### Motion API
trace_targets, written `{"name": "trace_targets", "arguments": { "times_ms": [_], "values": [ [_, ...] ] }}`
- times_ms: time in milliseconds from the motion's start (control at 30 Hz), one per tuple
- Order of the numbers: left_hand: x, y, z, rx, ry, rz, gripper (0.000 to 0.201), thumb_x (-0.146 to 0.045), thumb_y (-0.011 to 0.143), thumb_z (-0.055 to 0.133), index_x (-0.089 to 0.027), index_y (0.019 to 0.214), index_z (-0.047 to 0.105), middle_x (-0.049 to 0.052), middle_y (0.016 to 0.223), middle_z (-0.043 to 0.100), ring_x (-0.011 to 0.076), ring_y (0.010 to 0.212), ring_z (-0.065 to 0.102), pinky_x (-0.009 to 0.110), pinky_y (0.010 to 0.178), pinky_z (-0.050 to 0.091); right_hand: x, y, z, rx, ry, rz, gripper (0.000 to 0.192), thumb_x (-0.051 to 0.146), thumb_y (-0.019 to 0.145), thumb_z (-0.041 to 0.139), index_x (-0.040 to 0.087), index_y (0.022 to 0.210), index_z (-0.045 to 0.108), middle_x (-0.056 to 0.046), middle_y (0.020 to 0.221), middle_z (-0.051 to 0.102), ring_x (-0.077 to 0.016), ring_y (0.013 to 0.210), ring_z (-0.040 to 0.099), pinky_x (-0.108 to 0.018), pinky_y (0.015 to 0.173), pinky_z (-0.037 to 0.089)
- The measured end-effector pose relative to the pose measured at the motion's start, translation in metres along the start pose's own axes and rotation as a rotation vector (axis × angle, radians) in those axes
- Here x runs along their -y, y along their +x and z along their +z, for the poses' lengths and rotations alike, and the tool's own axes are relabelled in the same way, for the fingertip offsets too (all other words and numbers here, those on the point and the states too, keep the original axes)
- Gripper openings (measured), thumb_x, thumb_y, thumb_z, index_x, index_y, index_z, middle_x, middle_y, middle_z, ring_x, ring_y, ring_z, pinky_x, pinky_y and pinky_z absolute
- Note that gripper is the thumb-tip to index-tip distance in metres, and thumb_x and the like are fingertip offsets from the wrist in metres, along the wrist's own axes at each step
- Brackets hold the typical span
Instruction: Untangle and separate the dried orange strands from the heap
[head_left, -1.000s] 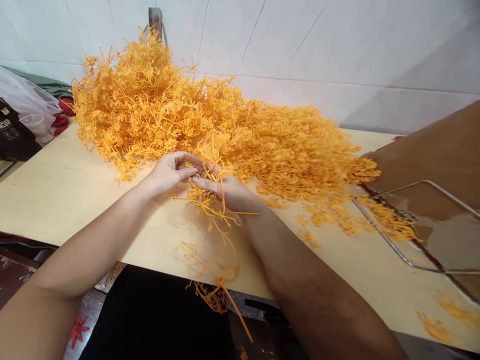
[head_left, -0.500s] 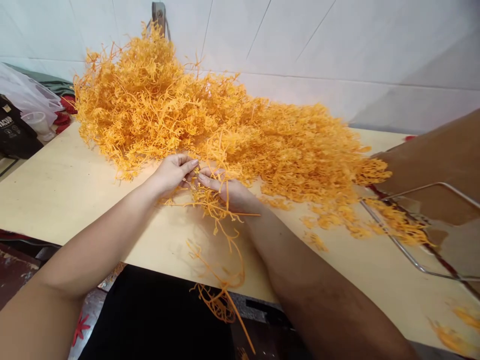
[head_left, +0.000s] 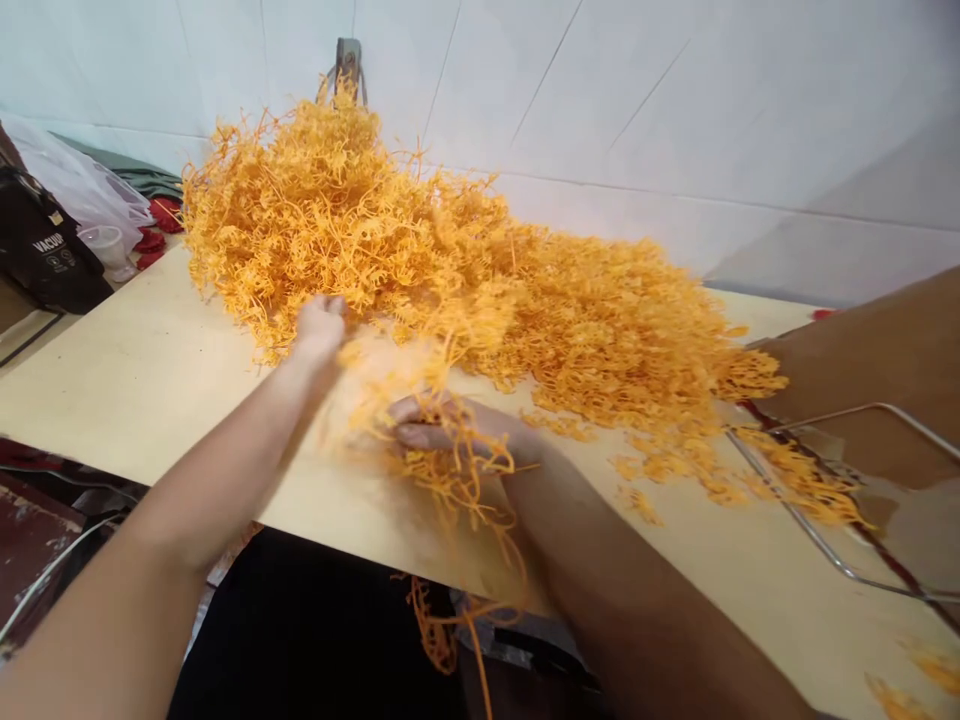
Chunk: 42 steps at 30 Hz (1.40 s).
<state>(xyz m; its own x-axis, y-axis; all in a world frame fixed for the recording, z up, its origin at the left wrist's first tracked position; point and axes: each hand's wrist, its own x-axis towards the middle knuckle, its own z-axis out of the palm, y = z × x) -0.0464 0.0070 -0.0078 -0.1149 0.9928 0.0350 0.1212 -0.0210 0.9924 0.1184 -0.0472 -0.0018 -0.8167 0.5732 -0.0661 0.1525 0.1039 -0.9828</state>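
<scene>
A large heap of orange branching plastic strands (head_left: 315, 220) covers the back of the table. At its front edge is my left hand (head_left: 321, 325), blurred, with curled fingers; what they hold, if anything, is hidden. My right hand (head_left: 424, 425), lower and to the right, is closed around a loose tangle of the same orange strands (head_left: 450, 485). Part of this tangle is smeared by motion between my hands. Longer stems (head_left: 480, 660) hang from it past the table's front edge.
Under everything is a pale wooden table (head_left: 150, 380). To the right lean a brown cardboard piece (head_left: 862, 370) and a bent metal wire frame (head_left: 817, 540). Scattered orange bits (head_left: 645, 505) lie nearby. A black bag (head_left: 49, 245) and a clear plastic cup (head_left: 109, 245) stand left.
My hands, close together before, have moved apart: the left toward the heap, the right slightly down with the strands. The view has shifted a little.
</scene>
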Motion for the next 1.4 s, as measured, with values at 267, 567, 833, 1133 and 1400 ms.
{"name": "trace_targets", "arguments": {
  "times_ms": [267,567,833,1133,1400],
  "values": [
    [-0.012,-0.020,0.004,0.212,-0.047,-0.211,0.013,-0.007,0.080,0.044,-0.013,0.071,0.051,-0.002,0.059,0.053,0.0032,0.044,0.045,0.018,0.048,0.033,-0.014,0.005,-0.002,-0.340,0.192,0.012,0.034,0.048,0.062,0.069,0.018,0.072,0.058,-0.001,0.070,0.057,-0.0101,0.063,0.050,-0.024,0.057,0.041],
    [-0.013,-0.019,-0.019,0.521,0.032,-0.047,0.034,-0.044,0.081,0.048,-0.014,0.071,0.059,0.000,0.057,0.049,0.0061,0.050,0.042,0.019,0.048,0.032,-0.018,0.001,-0.023,-0.547,0.130,0.002,0.035,0.050,0.064,0.065,0.016,0.062,0.058,0.002,0.055,0.045,-0.0057,0.046,0.035,-0.023,0.041,0.026],
    [-0.023,-0.026,-0.018,0.686,0.355,0.121,0.031,-0.038,0.065,0.067,-0.013,0.083,0.062,0.002,0.081,0.059,0.0108,0.075,0.051,0.022,0.067,0.038,-0.022,0.002,-0.033,-0.671,0.294,0.006,0.030,0.044,0.065,0.068,0.017,0.062,0.054,0.004,0.048,0.043,-0.0052,0.041,0.038,-0.022,0.037,0.028],
    [-0.020,-0.028,0.001,0.359,0.123,0.019,0.018,-0.015,0.082,0.047,-0.014,0.065,0.051,-0.007,0.049,0.036,0.0022,0.041,0.031,0.017,0.044,0.024,-0.015,0.007,-0.020,-0.676,0.467,-0.036,0.022,0.030,0.058,0.075,0.016,0.058,0.057,0.001,0.060,0.053,-0.0068,0.052,0.046,-0.023,0.049,0.039],
    [-0.015,-0.030,0.021,0.225,-0.262,-0.116,0.018,-0.018,0.087,0.042,-0.015,0.070,0.047,-0.006,0.053,0.046,0.0014,0.037,0.039,0.016,0.042,0.031,-0.012,0.007,-0.011,-0.557,0.476,-0.111,0.034,0.041,0.052,0.076,0.018,0.070,0.059,-0.002,0.076,0.064,-0.0125,0.072,0.059,-0.024,0.063,0.046]
  ]
}}
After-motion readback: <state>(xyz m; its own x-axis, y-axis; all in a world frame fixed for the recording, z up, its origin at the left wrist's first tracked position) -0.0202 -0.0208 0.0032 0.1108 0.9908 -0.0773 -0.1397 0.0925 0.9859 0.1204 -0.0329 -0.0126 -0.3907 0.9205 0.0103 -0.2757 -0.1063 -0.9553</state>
